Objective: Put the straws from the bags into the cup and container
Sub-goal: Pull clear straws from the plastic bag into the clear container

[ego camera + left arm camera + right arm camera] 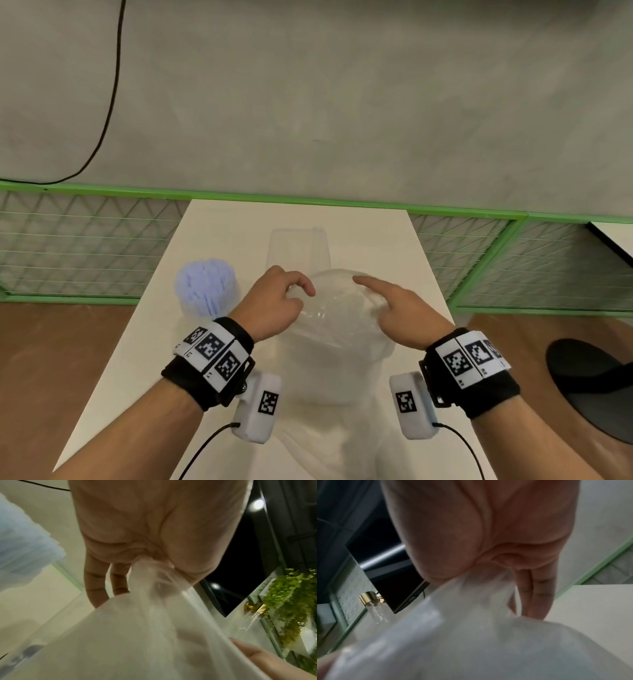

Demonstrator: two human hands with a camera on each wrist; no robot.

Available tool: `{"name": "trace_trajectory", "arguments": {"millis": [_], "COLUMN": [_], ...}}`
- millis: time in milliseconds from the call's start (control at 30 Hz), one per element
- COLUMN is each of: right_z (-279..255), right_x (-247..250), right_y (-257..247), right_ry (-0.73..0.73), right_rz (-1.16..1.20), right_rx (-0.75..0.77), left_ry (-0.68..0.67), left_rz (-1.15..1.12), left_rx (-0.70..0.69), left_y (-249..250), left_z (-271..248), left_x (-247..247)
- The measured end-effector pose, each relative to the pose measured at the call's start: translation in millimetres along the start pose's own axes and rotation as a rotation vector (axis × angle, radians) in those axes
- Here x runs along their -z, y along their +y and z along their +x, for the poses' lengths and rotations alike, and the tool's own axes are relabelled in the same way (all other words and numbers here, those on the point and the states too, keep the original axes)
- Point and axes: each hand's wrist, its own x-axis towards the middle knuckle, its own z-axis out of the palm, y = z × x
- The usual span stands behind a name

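Note:
A clear plastic bag of pale straws stands upright at the middle of the white table. My left hand pinches the bag's top left edge; the left wrist view shows the film gathered between thumb and fingers. My right hand grips the top right edge with its index finger stretched out, and the film bunches under that palm. A cup packed with light blue straws stands left of the bag. Behind the bag sits a clear container; what it holds cannot be made out.
A green wire fence runs along the table's far end and both sides. A black round seat stands to the right of the table. A black cable hangs on the grey wall at the left.

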Motion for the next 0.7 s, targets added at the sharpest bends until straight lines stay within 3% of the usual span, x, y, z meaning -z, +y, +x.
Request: {"name": "trace_trajectory", "arguments": {"millis": [167,267,400,533,700], "right_z": [12.9,19.7,24.1,25.6,30.8], "right_x": [-17.0,-26.8,-40.9,-45.2,-42.6], "right_y": [14.6,25.3,34.1,33.4,39.3], "right_ry": [0.015,0.013,-0.022,-0.106,-0.221], "right_rz": [0.255,0.359,0.561,0.58,0.429], "right_rx": [-0.076,-0.106,-0.156,-0.254,-0.291], "left_ry": [-0.093,-0.165,-0.125,-0.118,-0.235], "left_rz": [0.014,-0.022,-0.136,-0.298,-0.399], "left_rx": [-0.071,-0.019,0.088,0.184,0.243], "left_y": [-9.5,-17.9,-28.5,-36.6,-47.8], "left_z": [-0.2,0.3,7.1,12.0,15.3], "left_x": [-10.2,-11.8,-17.6,-28.1,-31.5]}}
